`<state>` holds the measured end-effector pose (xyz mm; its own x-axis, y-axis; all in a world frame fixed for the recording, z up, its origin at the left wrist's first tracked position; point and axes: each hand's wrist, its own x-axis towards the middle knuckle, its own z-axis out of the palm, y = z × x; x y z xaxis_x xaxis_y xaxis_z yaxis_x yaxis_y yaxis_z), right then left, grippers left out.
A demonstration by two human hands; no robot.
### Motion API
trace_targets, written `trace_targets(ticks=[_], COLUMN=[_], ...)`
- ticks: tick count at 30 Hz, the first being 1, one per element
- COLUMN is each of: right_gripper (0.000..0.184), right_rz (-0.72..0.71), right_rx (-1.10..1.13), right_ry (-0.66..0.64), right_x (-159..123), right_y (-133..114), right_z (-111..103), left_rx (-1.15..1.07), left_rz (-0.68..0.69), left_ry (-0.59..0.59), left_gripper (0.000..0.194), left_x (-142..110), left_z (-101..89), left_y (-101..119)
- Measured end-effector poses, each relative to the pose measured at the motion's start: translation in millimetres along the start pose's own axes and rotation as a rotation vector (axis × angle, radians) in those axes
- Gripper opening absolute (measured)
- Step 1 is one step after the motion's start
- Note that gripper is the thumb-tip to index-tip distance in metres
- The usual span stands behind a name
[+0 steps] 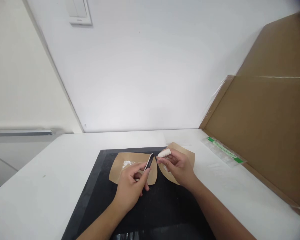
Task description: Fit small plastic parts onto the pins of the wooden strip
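My left hand [131, 183] grips a slim black strip with a pale edge and a rounded end [149, 161], held tilted upward between thumb and fingers. What kind of thing it is, I cannot tell. Close to its tip, my right hand [178, 165] is closed in a pinch, and a white finger cot [164, 153] covers one fingertip. Whatever that pinch holds is too small to make out. Beneath my left hand lies a tan paper tray [116, 166] with small white pieces [127, 163] on it. A second tan tray [190, 156] lies partly hidden under my right hand, with some white pieces showing.
Both trays rest on a black mat [95, 196] on the white table [35, 186]. To the right, a large cardboard box [265, 126] stands beside a clear plastic strip with green markings [225, 150]. A white wall [140, 73] rises behind the table.
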<state>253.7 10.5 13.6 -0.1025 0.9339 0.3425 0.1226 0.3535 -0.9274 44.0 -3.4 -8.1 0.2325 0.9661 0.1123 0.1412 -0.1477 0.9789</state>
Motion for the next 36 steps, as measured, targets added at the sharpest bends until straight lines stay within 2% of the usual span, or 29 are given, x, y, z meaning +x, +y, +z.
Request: trace_targets(ticks=[7,11,16,22,29,36], right_gripper=[0.023,0.023,0.027,0.028,0.027,0.029], right_rz=[0.069,0.095,0.131,0.183,0.194,0.201], right_rx=[0.046,0.114,0.184,0.164,0.146,0.124], right_ry=[-0.063,-0.053,-0.06,-0.084,-0.067,-0.088], right_x=[-1.5,-1.0,-1.7,-2.5,-2.2,-2.4], right_y=[-0.1,1.4,3.1,1.2,1.8,5.4], right_z=[7.1,11.0,14.6,19.2,19.8,22.4], left_rx=[0.016,0.05,0.032,0.172,0.189,0.305], left_rz=[0.064,0.088,0.137,0.273,0.34,0.39], left_ry=[0.009,0.067,0.105,0.122,0.08,0.141], left_gripper=[0.042,0.036,0.037,0.033,0.027,0.023], left_x=[-1.7,-2.8,-4.4,-3.7,1.0,2.4], left_z=[-3.1,-4.6,-5.2,-7.7,-10.0,-13.0], left_y=[3.1,7.5,8.3,1.9,2.7,-2.7])
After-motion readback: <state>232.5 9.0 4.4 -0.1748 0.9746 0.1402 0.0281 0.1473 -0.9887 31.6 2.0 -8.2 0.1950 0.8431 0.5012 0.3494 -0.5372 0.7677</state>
